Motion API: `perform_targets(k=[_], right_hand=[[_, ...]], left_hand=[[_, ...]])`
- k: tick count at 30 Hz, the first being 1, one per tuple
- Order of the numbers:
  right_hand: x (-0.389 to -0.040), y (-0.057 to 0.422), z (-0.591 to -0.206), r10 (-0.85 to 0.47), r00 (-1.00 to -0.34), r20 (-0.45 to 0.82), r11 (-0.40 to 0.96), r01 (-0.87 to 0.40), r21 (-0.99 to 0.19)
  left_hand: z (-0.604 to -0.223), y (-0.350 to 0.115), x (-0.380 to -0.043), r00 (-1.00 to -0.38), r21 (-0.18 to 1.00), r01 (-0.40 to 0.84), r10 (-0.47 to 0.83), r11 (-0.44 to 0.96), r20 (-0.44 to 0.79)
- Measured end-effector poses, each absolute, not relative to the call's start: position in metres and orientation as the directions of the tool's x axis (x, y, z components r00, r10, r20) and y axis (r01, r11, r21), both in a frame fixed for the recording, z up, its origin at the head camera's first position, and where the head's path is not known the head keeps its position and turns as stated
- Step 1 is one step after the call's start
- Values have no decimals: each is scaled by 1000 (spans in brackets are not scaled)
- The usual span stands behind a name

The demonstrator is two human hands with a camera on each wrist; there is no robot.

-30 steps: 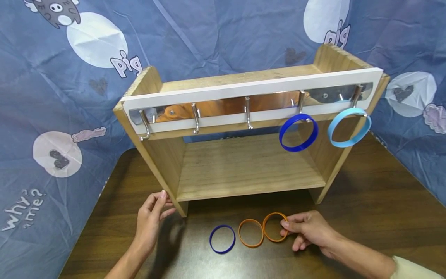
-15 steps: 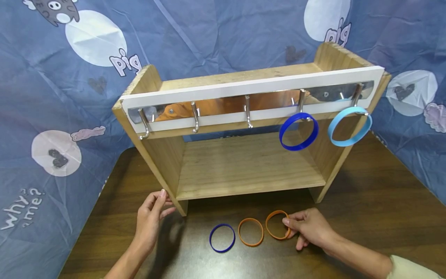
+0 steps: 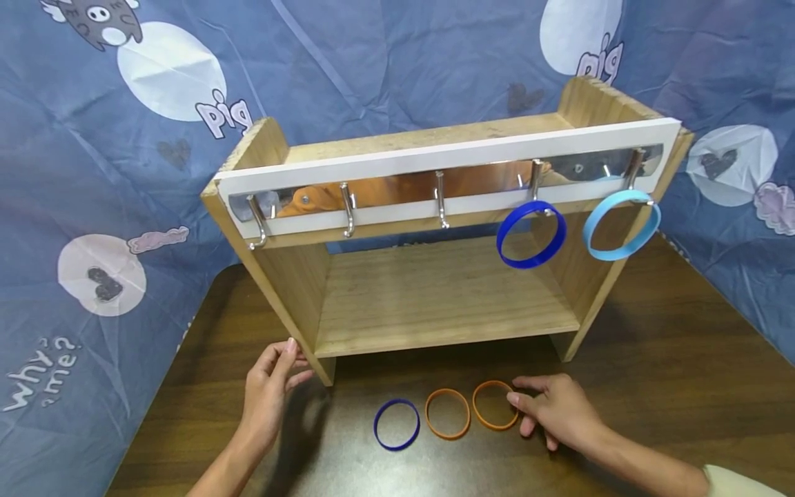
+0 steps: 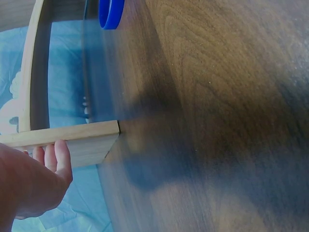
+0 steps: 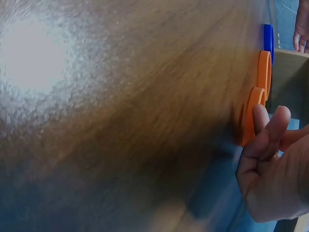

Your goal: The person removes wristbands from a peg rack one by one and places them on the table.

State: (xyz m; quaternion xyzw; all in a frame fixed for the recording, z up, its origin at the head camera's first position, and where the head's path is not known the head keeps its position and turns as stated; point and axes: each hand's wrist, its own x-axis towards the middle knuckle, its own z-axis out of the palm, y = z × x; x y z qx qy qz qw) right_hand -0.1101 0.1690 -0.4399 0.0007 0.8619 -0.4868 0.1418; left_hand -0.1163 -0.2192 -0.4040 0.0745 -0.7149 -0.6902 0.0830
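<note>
Band (image 5: 248, 124), orange, flat on table (image 3: 658, 386), rightmost of three; right hand (image 3: 554, 408) at its rim, fingers parted; left hand (image 3: 268, 384) against shelf (image 3: 447, 297), fingers loose; apparently a pick-up step, next calling for a thumb-and-finger pinch.

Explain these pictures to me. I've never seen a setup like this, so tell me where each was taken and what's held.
There's no machine, just a person's two bare hands. The wide picture comes from a camera on the head; the other two come from one on each wrist. On the brown table lie a dark blue ring and two orange rings. Behind stands a wooden shelf with metal hooks, where a bright blue ring and a light blue ring hang. The left hand touches the shelf's side. The right hand is at the right-hand orange ring, which lies on the table. Nothing is lifted.
</note>
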Motion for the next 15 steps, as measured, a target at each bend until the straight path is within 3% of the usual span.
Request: perform_targets(k=[6,15], right_hand=[[-107,169,-431,-114,-978,-177,504,97,-858],[-107,172,-404,-107,-975,-193,383,139,-913]], left_hand=[[-404,-219,-116,-976,999,9,-215,33,16],[-404,-219,-116,-976,999,18,-217,32,25]])
